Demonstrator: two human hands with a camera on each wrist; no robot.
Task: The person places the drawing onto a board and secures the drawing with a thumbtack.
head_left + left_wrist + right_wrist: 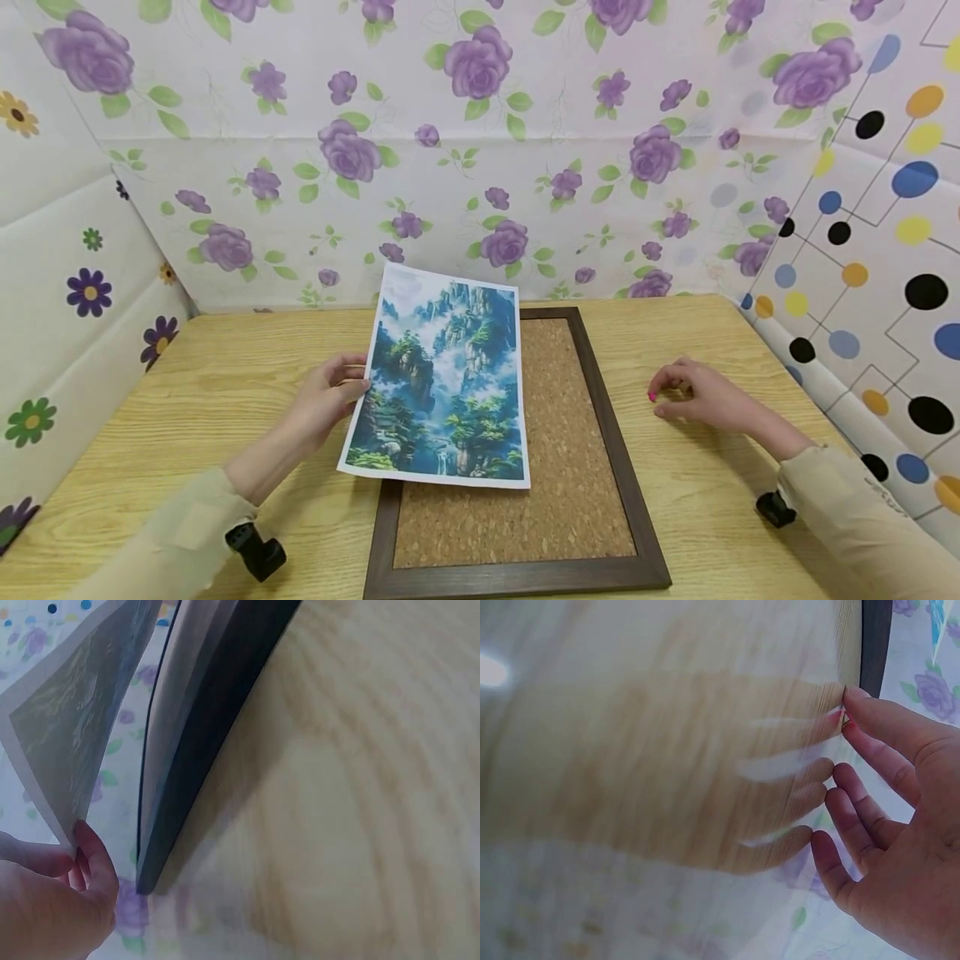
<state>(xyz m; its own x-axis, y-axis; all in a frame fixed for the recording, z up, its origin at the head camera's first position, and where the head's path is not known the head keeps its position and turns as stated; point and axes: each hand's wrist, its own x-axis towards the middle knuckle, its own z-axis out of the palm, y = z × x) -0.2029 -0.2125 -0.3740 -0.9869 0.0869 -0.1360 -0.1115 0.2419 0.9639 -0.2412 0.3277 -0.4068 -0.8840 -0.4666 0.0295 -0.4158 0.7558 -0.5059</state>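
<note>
My left hand (330, 392) pinches the left edge of a landscape print (450, 375) showing misty cliffs and trees, with a white border. The print is tilted and raised above a cork board (577, 433), covering its upper left part. In the left wrist view, thumb and fingers grip a corner of the sheet (64, 720), apart from the board's dark edge (195, 727). To the right of the board, my right hand (701, 396) is low at the wooden table, fingers bent. Its thumb and index fingertips pinch a small pink object (652, 397), too small to make out fully.
The board's dark brown frame (618, 442) lies on the light wooden table (240, 358). Behind stands a wall covering with purple flowers (348, 150). Patterned side walls close in the left and the right, the right one dotted (915, 179).
</note>
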